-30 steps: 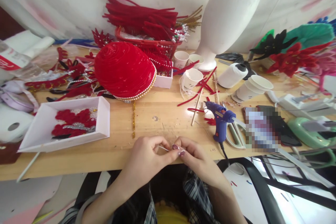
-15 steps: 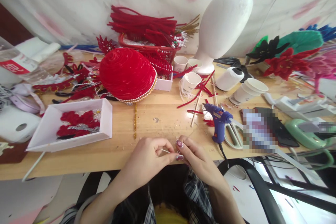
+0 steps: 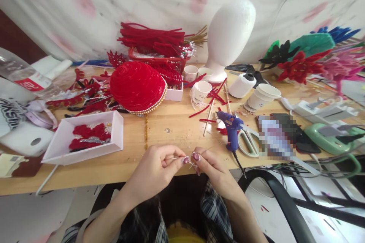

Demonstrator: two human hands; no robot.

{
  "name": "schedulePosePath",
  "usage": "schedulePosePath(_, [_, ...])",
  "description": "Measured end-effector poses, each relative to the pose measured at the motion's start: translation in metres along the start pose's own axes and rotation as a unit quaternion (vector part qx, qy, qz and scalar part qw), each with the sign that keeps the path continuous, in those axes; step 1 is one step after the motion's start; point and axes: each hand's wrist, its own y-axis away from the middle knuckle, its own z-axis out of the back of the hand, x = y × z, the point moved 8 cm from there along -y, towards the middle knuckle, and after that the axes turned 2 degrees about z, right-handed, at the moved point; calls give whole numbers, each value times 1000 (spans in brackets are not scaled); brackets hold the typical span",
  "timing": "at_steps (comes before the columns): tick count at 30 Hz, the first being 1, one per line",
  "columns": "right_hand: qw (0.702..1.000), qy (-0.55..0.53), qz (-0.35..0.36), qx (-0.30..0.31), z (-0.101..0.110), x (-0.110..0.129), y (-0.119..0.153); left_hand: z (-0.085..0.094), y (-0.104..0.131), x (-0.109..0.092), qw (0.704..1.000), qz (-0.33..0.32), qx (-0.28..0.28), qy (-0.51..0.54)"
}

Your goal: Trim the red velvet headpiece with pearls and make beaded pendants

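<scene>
Close together at the front edge of the table, both hands pinch a thin whitish strand [image 3: 192,164], thread or fine wire; I cannot tell which. My left hand [image 3: 159,167] grips it between thumb and forefinger, and a short length shows inside its curled fingers. My right hand [image 3: 212,169] pinches the other side, thumb against the fingers. Small ends of the strand cross in the gap between the hands. Beyond them lie a red wound cap [image 3: 137,87] with a pearl-edged rim and a gold strip [image 3: 146,131] hanging from it.
A white box [image 3: 117,136] of red pieces sits left. To the right are a blue glue gun [image 3: 231,127], scissors [image 3: 248,145] and a phone [image 3: 308,140]. Paper cups [image 3: 202,91], a thread spool [image 3: 242,85] and a white foam head [image 3: 232,30] stand behind. A chair arm [image 3: 273,182] is at lower right.
My hands have drawn slightly apart, and the left thumb has moved left off the right fingers. More of the strand now shows between them. The camera view has shifted a little.
</scene>
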Motion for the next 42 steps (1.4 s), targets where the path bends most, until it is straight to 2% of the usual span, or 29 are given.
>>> schedulePosePath(5, [999, -5, 3, 34, -6, 0, 2, -1, 7, 1, 999, -16, -33, 8])
schedulePosePath(8, [998, -35, -9, 44, -8, -4, 3, -9, 7, 1, 999, -17, -3, 38])
schedulePosePath(10, [998, -51, 6, 41, -7, -3, 4, -14, 7, -1, 997, -16, 18, 69])
schedulePosePath(12, [997, -66, 22, 32, -6, -1, 4, -17, 8, -2, 996, -20, 16, 82])
schedulePosePath(15, [996, -82, 35, 2, -5, 2, 3, -14, 10, -2, 999, -25, -33, 22])
schedulePosePath(18, [997, -41, 58, -39, -2, 5, 2, -9, 14, 1, 995, -25, -89, -39])
schedulePosePath(23, [989, 45, 77, -118, 6, 6, -1, -8, 15, 7, 996, -16, -90, -23])
schedulePosePath(28, [979, 51, 99, -172, 8, 5, -7, 3, 15, 2, 987, -54, -147, -26])
schedulePosePath(34, [985, -22, 87, -145, 0, -1, -16, 12, 14, -2, 972, -117, -189, -74])
schedulePosePath(39, [988, -69, 68, -121, -5, -3, -20, 16, 13, 4, 967, -112, -215, -81])
schedulePosePath(42, [987, -46, 78, -130, -5, -3, -20, 14, 11, 6, 971, -96, -212, -60])
